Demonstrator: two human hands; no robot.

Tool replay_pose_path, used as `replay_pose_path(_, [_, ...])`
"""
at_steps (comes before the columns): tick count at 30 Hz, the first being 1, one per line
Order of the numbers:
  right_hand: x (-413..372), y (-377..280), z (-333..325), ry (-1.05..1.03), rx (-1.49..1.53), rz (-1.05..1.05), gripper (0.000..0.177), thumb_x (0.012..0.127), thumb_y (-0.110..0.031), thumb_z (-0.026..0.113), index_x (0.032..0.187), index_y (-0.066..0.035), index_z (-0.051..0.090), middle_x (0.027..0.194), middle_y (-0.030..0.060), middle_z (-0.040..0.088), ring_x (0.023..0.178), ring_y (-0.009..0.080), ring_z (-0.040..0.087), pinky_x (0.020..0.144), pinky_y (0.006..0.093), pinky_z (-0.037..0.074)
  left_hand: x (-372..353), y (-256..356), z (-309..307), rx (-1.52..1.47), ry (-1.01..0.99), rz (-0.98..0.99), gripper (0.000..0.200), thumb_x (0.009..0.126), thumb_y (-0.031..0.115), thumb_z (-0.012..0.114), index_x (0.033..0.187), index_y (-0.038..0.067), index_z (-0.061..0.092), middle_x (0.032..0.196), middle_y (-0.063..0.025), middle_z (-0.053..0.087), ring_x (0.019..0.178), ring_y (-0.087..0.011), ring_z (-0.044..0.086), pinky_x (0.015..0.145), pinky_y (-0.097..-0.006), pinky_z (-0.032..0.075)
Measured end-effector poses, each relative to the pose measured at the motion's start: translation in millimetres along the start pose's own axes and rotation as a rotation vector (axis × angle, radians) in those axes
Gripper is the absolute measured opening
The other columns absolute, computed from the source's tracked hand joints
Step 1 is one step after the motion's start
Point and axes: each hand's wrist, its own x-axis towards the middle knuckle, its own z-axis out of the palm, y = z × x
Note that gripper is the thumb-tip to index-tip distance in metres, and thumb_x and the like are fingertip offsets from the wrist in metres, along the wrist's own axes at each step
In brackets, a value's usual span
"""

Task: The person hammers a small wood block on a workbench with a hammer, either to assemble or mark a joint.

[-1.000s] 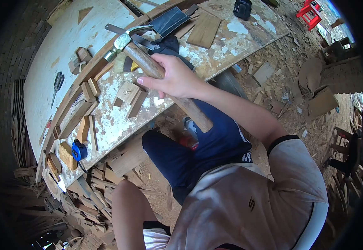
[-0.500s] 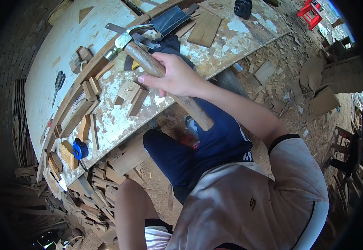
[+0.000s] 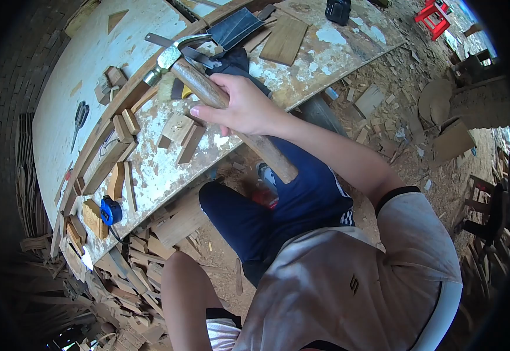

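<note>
My right hand [image 3: 244,106] is closed around the wooden handle of a claw hammer [image 3: 201,83]. The hammer slants over the workbench edge, its metal head up and to the left, its handle end above my leg. Below the head, a brush [image 3: 179,89] with a yellow and dark handle is partly covered. Small wood blocks [image 3: 180,130] lie on the bench close to my hand. A dark cloth or bag [image 3: 236,61] is just beyond it. My left upper arm and bent elbow show at the lower left, while my left hand is out of view.
The paint-stained workbench [image 3: 150,169] carries a blue tape measure [image 3: 111,210], dark-handled scissors [image 3: 80,120], a flat board [image 3: 285,41], a dark tray-like piece [image 3: 234,29] and wood strips. Wood scraps and shavings litter the floor. A red stool [image 3: 433,17] stands at the far right.
The whole view has shifted very slightly. My right hand keeps the same hold on the hammer, and nothing else has visibly moved.
</note>
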Motion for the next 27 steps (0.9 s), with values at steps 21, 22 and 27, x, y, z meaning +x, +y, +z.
replay_pose_path(21, [1.8, 6.2, 1.8, -0.002, -0.003, -0.008, 0.045, 0.101, -0.032, 0.081, 0.123, 0.004, 0.065, 0.083, 0.0041, 0.071, 0.059, 0.0096, 0.068, 0.056, 0.0268, 0.056, -9.5, -5.5, -4.8, -0.012, 0.000, -0.016, 0.055, 0.094, 0.013, 0.050, 0.145, -0.005, 0.061, 0.140, -0.0229, 0.066, 0.131, -0.0340, 0.065, 0.117, -0.0477, 0.050])
replay_pose_path(22, [2.3, 7.2, 1.3, -0.005, -0.012, -0.014, 0.046, 0.101, -0.033, 0.081, 0.124, 0.004, 0.065, 0.083, 0.0044, 0.071, 0.059, 0.0096, 0.068, 0.055, 0.0267, 0.056, -9.1, -5.1, -5.0, -0.006, 0.003, -0.010, 0.055, 0.094, 0.013, 0.050, 0.145, -0.005, 0.061, 0.140, -0.0229, 0.066, 0.131, -0.0340, 0.065, 0.117, -0.0476, 0.050])
replay_pose_path(27, [1.7, 6.1, 1.2, -0.007, -0.011, -0.025, 0.050, 0.101, -0.036, 0.082, 0.124, 0.004, 0.065, 0.083, 0.0049, 0.071, 0.059, 0.0097, 0.068, 0.055, 0.0268, 0.057, -8.9, -3.2, -6.3, -0.007, -0.002, -0.012, 0.055, 0.094, 0.013, 0.049, 0.145, -0.005, 0.061, 0.139, -0.0231, 0.067, 0.131, -0.0341, 0.065, 0.117, -0.0476, 0.051])
